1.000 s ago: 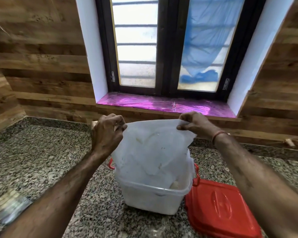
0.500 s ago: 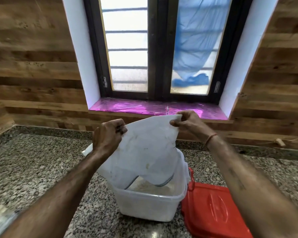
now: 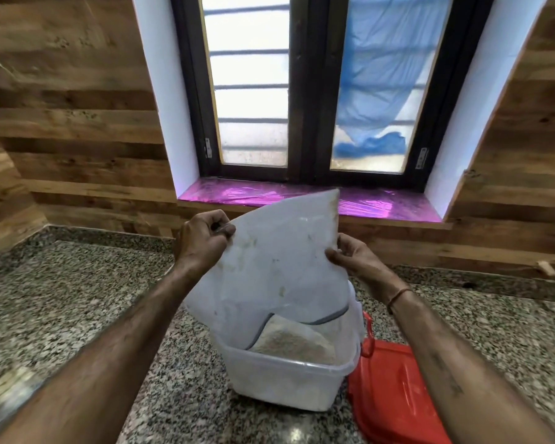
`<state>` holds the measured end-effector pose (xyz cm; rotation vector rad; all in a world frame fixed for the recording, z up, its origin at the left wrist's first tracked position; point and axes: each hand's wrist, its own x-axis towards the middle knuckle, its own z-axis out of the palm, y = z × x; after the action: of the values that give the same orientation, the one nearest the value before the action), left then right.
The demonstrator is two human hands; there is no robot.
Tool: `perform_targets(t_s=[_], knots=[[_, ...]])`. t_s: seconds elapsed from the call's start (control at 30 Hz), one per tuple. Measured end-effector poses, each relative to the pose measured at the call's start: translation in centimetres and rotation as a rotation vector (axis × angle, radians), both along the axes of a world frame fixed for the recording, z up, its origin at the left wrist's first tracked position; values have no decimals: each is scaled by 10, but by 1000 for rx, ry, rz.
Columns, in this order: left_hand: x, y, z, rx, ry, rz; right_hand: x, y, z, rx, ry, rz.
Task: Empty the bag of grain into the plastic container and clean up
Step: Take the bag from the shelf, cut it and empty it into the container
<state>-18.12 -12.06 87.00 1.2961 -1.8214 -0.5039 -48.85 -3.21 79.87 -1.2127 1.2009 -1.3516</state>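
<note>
A white plastic bag hangs upside down over a clear plastic container on the granite counter. My left hand pinches the bag's upper left edge. My right hand grips its right edge lower down, so the bag's top corner sticks up free. The bag's open mouth hangs inside the container, above a heap of pale grain. The bag looks flat and limp.
A red lid lies on the counter right of the container, touching it. A blurred object sits at the near left counter edge. A wooden wall and a window with a pink sill stand behind.
The bag has been lifted higher and tilted, exposing the grain heap in the container. My right hand has slid down from the top corner to the bag's right edge.
</note>
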Motion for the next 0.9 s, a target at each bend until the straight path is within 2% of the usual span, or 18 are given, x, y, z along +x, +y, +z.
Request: perform_targets(t_s=[0.07,0.2,0.33,0.4,0.5,0.57,0.67,0.8,0.9], knots=[[1,-2,1,35,26,-38,2,3,-6,65,89,46],[-9,0,6,44,9,-91,7,2,-16,56,140,-147],[-7,-6,17,31,38,-46,6,12,-22,191,246,42],[-1,-14,22,41,84,-40,5,14,-26,180,295,-10],[7,-26,24,72,157,-62,6,14,-25,110,174,-162],[9,-27,22,130,166,-124,6,14,-27,113,77,-152],[11,-28,12,158,177,-166,7,16,-31,89,36,-205],[14,-34,6,192,342,-126,11,15,-30,102,-72,-173],[15,-38,6,249,417,-124,19,14,-29,138,-235,-219]])
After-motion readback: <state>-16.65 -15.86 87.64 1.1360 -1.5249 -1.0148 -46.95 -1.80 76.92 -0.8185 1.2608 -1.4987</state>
